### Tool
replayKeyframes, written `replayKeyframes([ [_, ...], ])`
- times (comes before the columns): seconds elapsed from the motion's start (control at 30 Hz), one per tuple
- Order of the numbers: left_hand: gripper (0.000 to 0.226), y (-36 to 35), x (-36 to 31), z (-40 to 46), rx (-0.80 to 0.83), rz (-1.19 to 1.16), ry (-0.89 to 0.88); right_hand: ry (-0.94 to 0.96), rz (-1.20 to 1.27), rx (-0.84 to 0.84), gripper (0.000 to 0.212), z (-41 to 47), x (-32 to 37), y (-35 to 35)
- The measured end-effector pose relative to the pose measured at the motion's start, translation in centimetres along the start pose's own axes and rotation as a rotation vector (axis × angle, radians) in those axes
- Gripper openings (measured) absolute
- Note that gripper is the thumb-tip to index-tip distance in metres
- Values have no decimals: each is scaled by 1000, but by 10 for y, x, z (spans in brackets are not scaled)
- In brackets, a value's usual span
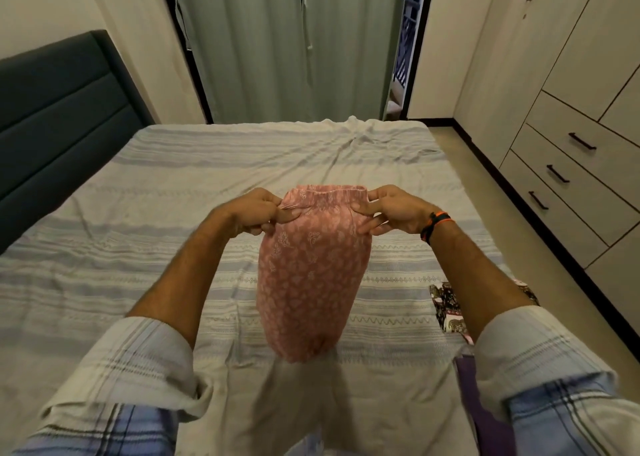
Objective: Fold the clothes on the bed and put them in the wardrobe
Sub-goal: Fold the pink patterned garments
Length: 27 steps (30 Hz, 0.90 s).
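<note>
A pink printed garment [308, 275] with an elastic waistband hangs above the bed [173, 185], folded lengthwise, its lower end near the sheet. My left hand [258, 211] pinches the waistband's left corner. My right hand [393, 210] pinches the right corner. A dark patterned cloth [448, 308] lies on the bed's right side, partly hidden by my right arm. A purple cloth [479, 407] lies nearer me under my right sleeve.
The wardrobe [568, 116] with drawers and black handles stands along the right wall, across a narrow strip of floor. A dark headboard [52, 116] is at the left. Green curtains [294, 47] hang beyond the bed's far edge.
</note>
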<state>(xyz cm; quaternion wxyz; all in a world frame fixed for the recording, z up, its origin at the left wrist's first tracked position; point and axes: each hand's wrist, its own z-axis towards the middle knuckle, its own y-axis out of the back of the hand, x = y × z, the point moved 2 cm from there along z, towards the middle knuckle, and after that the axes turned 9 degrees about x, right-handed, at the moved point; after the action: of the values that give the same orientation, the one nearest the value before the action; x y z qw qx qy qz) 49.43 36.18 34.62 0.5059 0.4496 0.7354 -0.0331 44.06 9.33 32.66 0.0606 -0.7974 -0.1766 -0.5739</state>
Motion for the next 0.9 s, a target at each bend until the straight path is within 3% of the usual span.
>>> replayKeyframes([
  [0.13,36,6,1,11,-12,-92,0,-4,19,-5,21,8,5,6],
  [0.37,15,2,10,66,-291,-155,9,-29,-102,-245,28,67,6,10],
  [0.47,28,20,9,92,-385,-114,-66,61,-178,-325,28,94,13,24],
  [0.57,27,39,-22,87,-505,-42,-176,183,-220,-397,34,107,35,40],
  [0.67,27,55,-50,85,-595,3,-272,322,-175,-433,22,103,65,45],
  [0.77,25,60,-60,84,-643,52,-356,403,-147,-452,33,93,78,47],
  [0.9,19,44,-50,74,-620,64,-373,419,-117,-430,25,75,63,39],
])
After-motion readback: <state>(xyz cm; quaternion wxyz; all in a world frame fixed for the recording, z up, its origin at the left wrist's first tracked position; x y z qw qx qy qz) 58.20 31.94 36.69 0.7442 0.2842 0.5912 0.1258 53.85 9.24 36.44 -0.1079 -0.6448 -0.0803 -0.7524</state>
